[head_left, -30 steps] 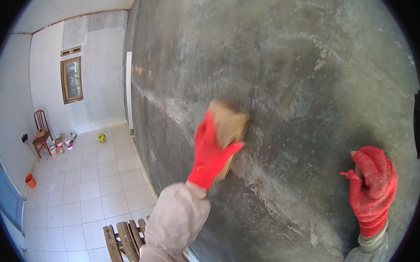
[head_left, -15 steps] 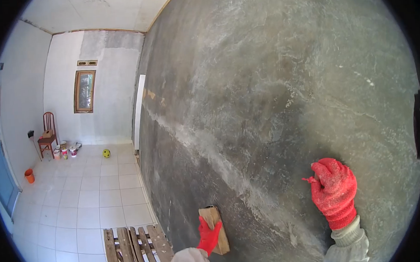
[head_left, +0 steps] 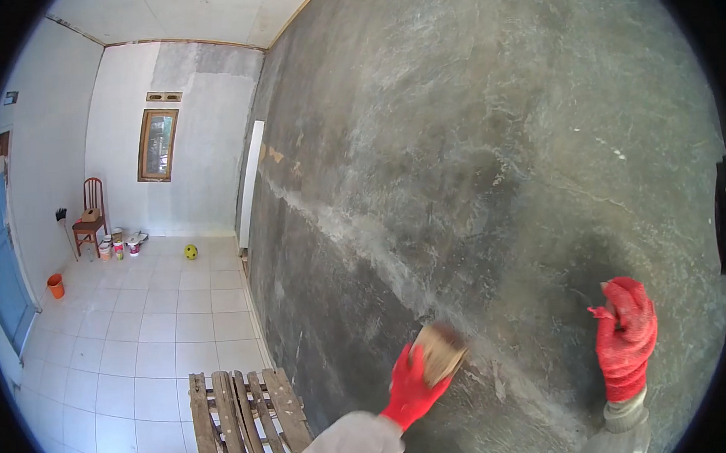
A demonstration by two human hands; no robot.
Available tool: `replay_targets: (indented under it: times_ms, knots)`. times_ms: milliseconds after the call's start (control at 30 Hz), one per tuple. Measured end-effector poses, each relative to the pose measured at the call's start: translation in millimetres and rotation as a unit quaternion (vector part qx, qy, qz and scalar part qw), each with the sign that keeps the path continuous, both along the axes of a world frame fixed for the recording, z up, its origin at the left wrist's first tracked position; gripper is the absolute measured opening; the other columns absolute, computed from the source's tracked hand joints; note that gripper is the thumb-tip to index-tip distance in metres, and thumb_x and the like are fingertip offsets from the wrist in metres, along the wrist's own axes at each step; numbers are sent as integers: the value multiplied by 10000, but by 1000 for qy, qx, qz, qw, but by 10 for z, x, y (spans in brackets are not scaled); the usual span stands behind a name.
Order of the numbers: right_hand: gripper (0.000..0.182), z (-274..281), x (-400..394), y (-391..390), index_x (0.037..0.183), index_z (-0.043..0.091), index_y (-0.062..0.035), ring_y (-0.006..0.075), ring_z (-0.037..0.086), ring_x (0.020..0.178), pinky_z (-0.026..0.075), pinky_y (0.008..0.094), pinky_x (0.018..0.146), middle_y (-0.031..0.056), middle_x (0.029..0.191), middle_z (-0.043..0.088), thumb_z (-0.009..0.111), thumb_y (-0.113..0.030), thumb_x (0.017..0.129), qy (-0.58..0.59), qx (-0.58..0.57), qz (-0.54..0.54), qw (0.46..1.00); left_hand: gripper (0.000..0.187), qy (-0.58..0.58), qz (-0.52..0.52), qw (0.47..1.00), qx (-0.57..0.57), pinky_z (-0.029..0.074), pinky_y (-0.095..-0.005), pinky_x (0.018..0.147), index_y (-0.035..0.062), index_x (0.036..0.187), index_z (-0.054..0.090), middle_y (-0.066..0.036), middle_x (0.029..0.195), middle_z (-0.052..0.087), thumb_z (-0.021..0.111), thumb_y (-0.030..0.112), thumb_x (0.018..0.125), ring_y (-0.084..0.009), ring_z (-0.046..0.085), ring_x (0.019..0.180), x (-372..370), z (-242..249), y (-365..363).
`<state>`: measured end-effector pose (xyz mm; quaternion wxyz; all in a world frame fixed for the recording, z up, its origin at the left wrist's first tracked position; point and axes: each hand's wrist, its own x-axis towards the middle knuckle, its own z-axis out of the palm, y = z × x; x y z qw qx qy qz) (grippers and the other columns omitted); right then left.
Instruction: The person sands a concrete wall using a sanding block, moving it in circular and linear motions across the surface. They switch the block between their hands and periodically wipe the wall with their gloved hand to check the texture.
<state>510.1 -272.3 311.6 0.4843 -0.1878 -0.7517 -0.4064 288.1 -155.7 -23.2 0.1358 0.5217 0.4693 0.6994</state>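
Observation:
My left hand [head_left: 415, 394], in a red glove, grips a wooden block [head_left: 443, 354] against the grey plastered wall [head_left: 359, 146]. The block is blurred by motion and tilted, over the pale streak that runs diagonally down the wall. My right hand [head_left: 627, 336], also red-gloved and dusty, is closed near the wall at the right. Its fingers are curled inward, and I cannot tell what they hold. A loose glove tip sticks out on its left side, and a dark shadow lies on the wall above it.
A slatted wooden bench [head_left: 246, 418] stands below my left arm on the white tiled floor [head_left: 134, 374]. Farther back are a chair [head_left: 93, 214] with a box on it, several paint tins [head_left: 119, 249], a yellow-green ball [head_left: 191, 252], an orange bucket [head_left: 55, 285] and a blue door [head_left: 3, 242].
My left hand has moved up and right along the wall with the block, which has turned. In view, my right hand has shifted right and slightly down. The camera has turned a little.

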Motion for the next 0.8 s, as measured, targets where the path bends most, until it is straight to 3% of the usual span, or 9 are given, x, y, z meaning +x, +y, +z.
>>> replay_targets:
  times_ms: [67,167,233,367,467,533,700,767,800]
  knots:
    - [341,-45,234,38,985,625,-75,303,598,752,500,398,652,123,985,627,634,44,666,33,-45,13,998,995,94,165,981,-45,377,-512,1005,78,1460,243,-281,1369,357,793,448,718,-454,417,1200,242,-562,-414]
    - [336,-81,417,101,979,622,-69,304,599,762,492,380,666,123,975,628,606,58,668,31,-47,-14,998,975,100,234,965,-54,437,-544,925,72,1442,250,-302,1323,404,779,471,727,-487,472,1146,520,-750,-471]
    - [334,-64,373,59,977,619,-59,311,605,768,492,369,674,123,965,628,598,64,667,-68,24,-45,996,958,81,208,973,56,443,-531,919,116,1447,275,-268,1292,453,804,432,713,-465,502,1117,546,-158,-467]
    - [345,-99,381,84,987,623,-59,317,616,815,494,370,718,118,961,631,625,54,661,-35,-24,-19,999,913,134,205,950,196,450,-513,902,135,1407,404,-249,1313,478,841,406,653,-447,507,1123,622,1289,-504]
    - [350,-107,399,91,998,628,-62,312,617,808,493,367,718,115,967,635,635,50,667,-43,-8,-37,998,880,148,198,944,218,449,-509,903,144,1371,462,-251,1341,462,851,412,628,-437,505,1135,758,1485,-653]
    - [350,-104,396,65,1002,633,-65,306,618,803,492,359,714,111,966,639,641,48,671,-51,8,-49,997,881,164,172,947,214,438,-505,924,173,1375,458,-245,1355,452,859,394,623,-431,505,1140,812,1195,-684]
    - [348,-120,387,90,995,641,-63,289,617,803,489,348,712,111,980,642,648,58,668,-41,2,-50,998,955,130,145,965,177,419,-531,954,173,1442,341,-267,1349,439,855,345,655,-453,499,1139,711,-723,-626]
    - [349,-137,381,89,991,643,-62,284,616,800,489,345,707,113,984,643,648,64,666,-43,18,-53,997,951,102,236,966,22,451,-545,904,161,1455,317,-270,1337,446,843,319,679,-468,513,1109,702,-1055,-610]
    - [345,-135,383,90,986,643,-59,282,616,799,489,342,708,114,985,643,647,70,666,-39,8,-56,998,951,99,236,966,21,451,-545,904,161,1455,317,-270,1337,446,843,319,679,-468,513,1109,696,-944,-566]
